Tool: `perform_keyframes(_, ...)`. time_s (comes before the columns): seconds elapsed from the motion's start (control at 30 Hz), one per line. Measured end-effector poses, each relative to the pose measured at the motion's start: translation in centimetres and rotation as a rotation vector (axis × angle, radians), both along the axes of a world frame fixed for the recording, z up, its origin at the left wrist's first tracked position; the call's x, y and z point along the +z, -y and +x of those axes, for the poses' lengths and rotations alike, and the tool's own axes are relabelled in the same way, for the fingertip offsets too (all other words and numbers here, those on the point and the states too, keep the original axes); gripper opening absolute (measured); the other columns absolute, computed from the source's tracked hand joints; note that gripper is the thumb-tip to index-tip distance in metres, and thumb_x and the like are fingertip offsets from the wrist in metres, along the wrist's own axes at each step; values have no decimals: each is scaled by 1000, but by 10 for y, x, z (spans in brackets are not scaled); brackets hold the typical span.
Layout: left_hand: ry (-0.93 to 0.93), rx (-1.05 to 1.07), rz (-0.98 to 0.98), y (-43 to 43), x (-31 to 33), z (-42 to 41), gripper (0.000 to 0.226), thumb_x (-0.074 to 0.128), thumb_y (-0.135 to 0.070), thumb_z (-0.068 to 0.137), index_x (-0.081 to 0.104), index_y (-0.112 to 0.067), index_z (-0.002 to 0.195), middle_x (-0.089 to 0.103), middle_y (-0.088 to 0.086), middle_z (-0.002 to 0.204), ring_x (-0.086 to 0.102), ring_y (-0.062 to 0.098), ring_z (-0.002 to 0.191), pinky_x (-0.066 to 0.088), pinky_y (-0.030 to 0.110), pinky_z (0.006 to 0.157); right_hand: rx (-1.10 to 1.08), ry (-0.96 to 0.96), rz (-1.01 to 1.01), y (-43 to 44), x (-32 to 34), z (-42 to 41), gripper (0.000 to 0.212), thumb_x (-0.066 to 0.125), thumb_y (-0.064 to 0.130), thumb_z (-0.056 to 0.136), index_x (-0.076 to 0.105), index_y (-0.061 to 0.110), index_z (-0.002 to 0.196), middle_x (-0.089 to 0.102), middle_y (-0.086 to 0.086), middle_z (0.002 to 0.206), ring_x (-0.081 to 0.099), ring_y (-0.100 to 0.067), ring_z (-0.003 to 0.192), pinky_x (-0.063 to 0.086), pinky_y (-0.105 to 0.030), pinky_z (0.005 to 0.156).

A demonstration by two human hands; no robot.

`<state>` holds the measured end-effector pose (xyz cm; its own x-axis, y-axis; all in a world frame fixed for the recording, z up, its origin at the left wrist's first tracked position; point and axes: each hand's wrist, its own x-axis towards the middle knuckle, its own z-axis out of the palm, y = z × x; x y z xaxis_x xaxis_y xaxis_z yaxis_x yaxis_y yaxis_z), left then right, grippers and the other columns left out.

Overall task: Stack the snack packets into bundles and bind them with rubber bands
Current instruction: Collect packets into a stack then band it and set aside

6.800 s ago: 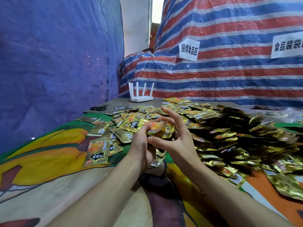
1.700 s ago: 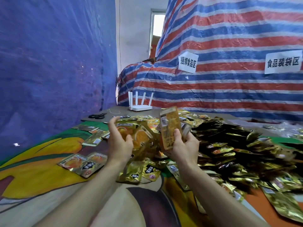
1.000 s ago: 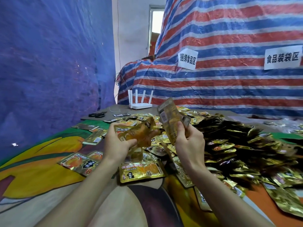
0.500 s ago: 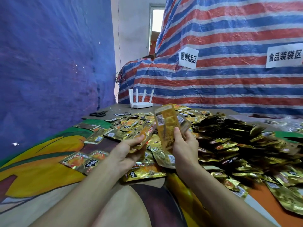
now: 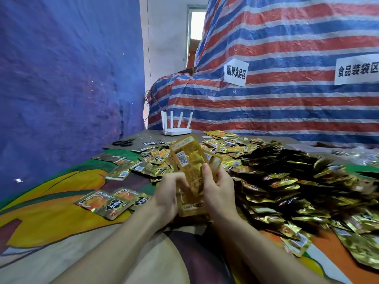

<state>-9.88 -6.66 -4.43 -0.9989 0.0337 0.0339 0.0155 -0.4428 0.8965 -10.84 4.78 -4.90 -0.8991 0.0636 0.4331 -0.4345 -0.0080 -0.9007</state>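
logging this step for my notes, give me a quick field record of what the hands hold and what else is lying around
packet stack: held up roughly upright, barcode side toward the camera; no rubber band visible on it
left hand: grips the stack's lower part
right hand: holds the same stack, thumb on its face
loose packets: big pile to the right
flat packets: face up on the printed cloth, left of the hands
far end: scissors, white router

left hand (image 5: 167, 193) bare | right hand (image 5: 219, 191) bare | forearms bare
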Motion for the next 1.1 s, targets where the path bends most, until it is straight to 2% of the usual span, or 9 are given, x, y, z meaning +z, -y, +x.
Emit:
perform_keyframes(0.13, -58, 104, 34, -9, 3, 1, 26, 76, -27, 71, 81, -9, 90, 77, 13, 96, 75, 25, 77, 60, 36, 61, 93, -40, 16, 2, -3, 6, 14, 61, 18, 100, 60, 20, 114, 72, 2, 107, 69, -15, 103, 54, -44, 97)
perform_keyframes(0.27, -71, 357, 34, -9, 1, -6, 6, 80, -10, 80, 79, -6, 84, 77, 18, 88, 76, 31, 73, 62, 41, 59, 207, -48, -10, -1, -3, 7, 52, 65, 3, 93, 43, 29, 132, 70, 6, 109, 69, -8, 102, 57, -32, 91)
perform_keyframes(0.37, -121, 347, -37, -5, 0, -4, 8, 81, -4, 75, 80, -6, 82, 77, 19, 86, 75, 32, 71, 63, 43, 62, 83, -102, 20, -8, 7, 9, 64, 62, 25, 84, 40, 43, 142, 66, 12, 114, 64, 1, 102, 53, -23, 86)
perform_keyframes(0.5, -359, 296, -275, -11, -6, -4, 25, 84, 5, 64, 77, -11, 82, 78, 7, 81, 73, 18, 69, 59, 29, 63, -73, -161, 109, -15, 15, 12, 43, 39, 52, 89, 68, 34, 116, 71, 12, 104, 66, -6, 99, 54, -45, 91)
perform_keyframes(0.57, -450, 275, -395, -15, -10, -4, 35, 83, -5, 58, 73, -12, 90, 78, -2, 79, 73, 10, 70, 55, 20, 64, -110, -119, 175, -16, 14, 13, 55, 25, 61, 90, 68, 27, 98, 72, 6, 92, 66, -15, 90, 53, -50, 87)
perform_keyframes(0.73, -501, 310, -418, -19, -18, -6, 60, 88, -1, 57, 61, -10, 109, 77, -6, 84, 72, 4, 77, 53, 16, 69, -66, 79, 226, -9, 5, 12, 89, 8, 78, 78, 72, 24, 106, 74, 3, 101, 67, -18, 103, 50, -46, 99)
perform_keyframes(0.87, -518, 243, -392, -20, -18, -2, 63, 83, -2, 57, 55, -18, 111, 77, -11, 88, 73, 2, 81, 53, 14, 70, -70, -22, 54, -6, 9, 15, 75, 17, 80, 79, 64, 33, 112, 72, 8, 98, 68, -13, 97, 53, -47, 93)
perform_keyframes(1.03, -469, -18, -426, -22, -18, 6, 63, 78, -12, 66, 48, -17, 120, 72, 0, 104, 68, 12, 96, 55, 27, 84, -40, -12, -164, -7, 13, 18, 56, 41, 71, 79, 67, 24, 94, 72, -5, 91, 70, -25, 90, 55, -56, 87)
perform_keyframes(1.1, -452, 6, -398, -20, -16, 6, 61, 76, -10, 63, 47, -14, 116, 72, 1, 98, 68, 12, 89, 55, 26, 77, -48, 7, -197, -9, 15, 16, 48, 46, 64, 81, 66, 23, 91, 72, -4, 88, 70, -27, 88, 55, -57, 86)
